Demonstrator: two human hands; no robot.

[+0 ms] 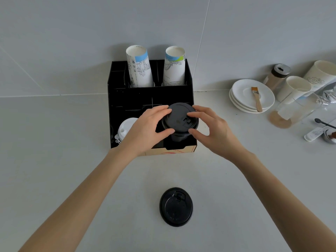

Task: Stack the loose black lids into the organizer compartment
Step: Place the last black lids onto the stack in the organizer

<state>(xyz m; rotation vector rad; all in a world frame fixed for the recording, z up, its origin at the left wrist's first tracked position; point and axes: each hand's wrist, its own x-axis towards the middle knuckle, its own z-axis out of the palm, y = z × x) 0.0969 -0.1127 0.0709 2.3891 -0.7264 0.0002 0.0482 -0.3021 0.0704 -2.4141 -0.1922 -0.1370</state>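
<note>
A stack of black lids (179,120) stands in the front right compartment of the black organizer (112,91), rising above its rim. My left hand (145,128) grips the stack's left side with thumb and fingers. On the opposite side, my right hand (214,130) holds the top lid, one fingertip resting on its surface. One loose black lid (176,206) lies flat on the counter, near me and in front of the organizer.
White lids (125,128) fill the front left compartment. Two stacks of printed paper cups (140,67) stand in the organizer's back row. To the right are stacked white saucers (252,96) with a small brush, a shaker jar (276,76), cups and a spoon.
</note>
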